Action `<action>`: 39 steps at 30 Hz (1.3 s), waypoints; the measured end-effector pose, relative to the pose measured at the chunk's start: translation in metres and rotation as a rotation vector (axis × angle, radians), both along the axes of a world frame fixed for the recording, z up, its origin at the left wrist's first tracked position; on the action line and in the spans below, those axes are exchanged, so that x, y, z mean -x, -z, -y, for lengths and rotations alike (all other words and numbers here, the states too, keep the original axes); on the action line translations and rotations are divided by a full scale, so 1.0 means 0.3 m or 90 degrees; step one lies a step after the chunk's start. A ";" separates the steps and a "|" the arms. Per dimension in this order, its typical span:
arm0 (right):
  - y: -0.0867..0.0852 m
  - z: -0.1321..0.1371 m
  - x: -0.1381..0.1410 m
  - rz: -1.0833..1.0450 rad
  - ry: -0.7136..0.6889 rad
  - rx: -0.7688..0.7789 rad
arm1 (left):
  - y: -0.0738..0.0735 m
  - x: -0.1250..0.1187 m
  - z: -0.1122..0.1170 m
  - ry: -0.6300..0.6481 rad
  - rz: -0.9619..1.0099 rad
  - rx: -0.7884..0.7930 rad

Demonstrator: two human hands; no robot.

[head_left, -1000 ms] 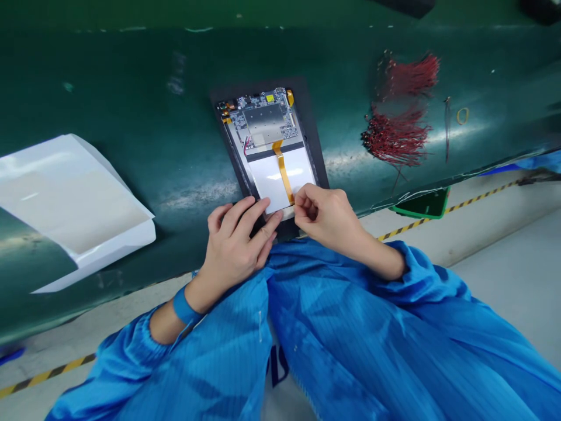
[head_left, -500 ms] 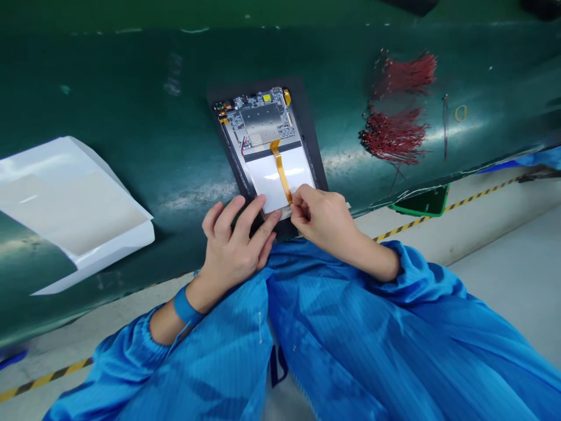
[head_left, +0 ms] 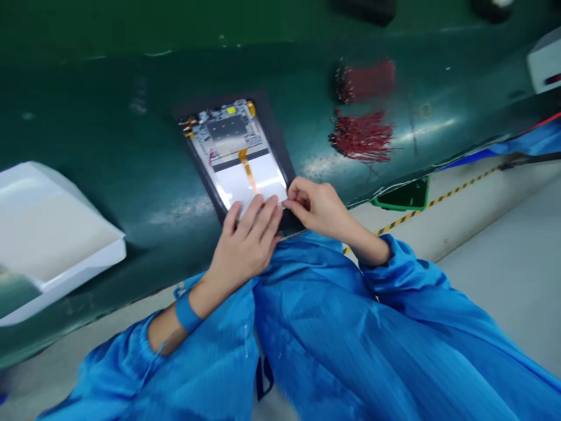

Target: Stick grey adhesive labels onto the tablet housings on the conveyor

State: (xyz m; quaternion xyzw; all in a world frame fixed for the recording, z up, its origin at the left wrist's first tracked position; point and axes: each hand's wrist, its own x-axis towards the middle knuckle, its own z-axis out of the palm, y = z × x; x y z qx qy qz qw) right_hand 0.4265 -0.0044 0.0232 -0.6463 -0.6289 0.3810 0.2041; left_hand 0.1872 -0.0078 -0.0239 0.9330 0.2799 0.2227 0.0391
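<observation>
An opened tablet (head_left: 274,164) lies tilted on a dark mat (head_left: 277,131), its insides facing up. Across its far end runs a circuit board (head_left: 252,130); a white battery (head_left: 232,178) fills the near part. An orange ribbon cable (head_left: 246,164) crosses the battery, its near end hidden by fingers. My left hand (head_left: 248,240) lies flat over the tablet's near edge, fingers stretched out. At the near right corner my right hand (head_left: 322,207) is pinched, thumb against forefinger; what it holds, if anything, is too small to make out.
Two bundles of dark red wires, a far bundle (head_left: 370,80) and a near bundle (head_left: 363,135), lie to the right on the green table (head_left: 144,146). White sheets (head_left: 65,216) rest at left. A green bin (head_left: 405,196) stands below the table edge.
The view has shifted, so the tablet appears further left. My left hand has moved over the ribbon cable's near end and flattened. My right hand has moved off the cable to the tablet's corner.
</observation>
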 end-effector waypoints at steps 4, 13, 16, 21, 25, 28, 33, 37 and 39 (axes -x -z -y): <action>0.038 0.034 -0.229 -0.016 0.181 -0.123 | 0.014 0.027 -0.018 -0.004 -0.061 0.046; 0.115 -0.056 -0.468 0.349 0.125 -0.261 | -0.013 0.053 -0.047 0.018 -0.024 0.123; 0.130 -0.092 -0.452 0.331 0.107 -0.240 | -0.052 0.036 -0.031 -0.040 0.068 0.118; 0.114 -0.087 -0.465 0.243 0.108 -0.321 | -0.137 -0.061 -0.032 -0.087 0.181 0.113; 0.068 -0.086 -0.364 0.181 0.046 -0.405 | -0.188 -0.195 -0.087 -0.114 0.278 0.342; 0.038 -0.075 -0.228 0.115 -0.039 -0.447 | -0.213 -0.264 -0.136 -0.136 0.295 0.639; 0.044 -0.036 -0.066 0.069 -0.085 -0.490 | -0.234 -0.241 -0.150 -0.172 0.370 0.706; 0.048 -0.017 -0.017 0.007 -0.147 -0.485 | -0.230 -0.169 -0.126 -0.251 0.393 0.632; 0.029 -0.019 -0.004 -0.016 -0.162 -0.465 | -0.229 -0.136 -0.124 -0.264 0.357 0.602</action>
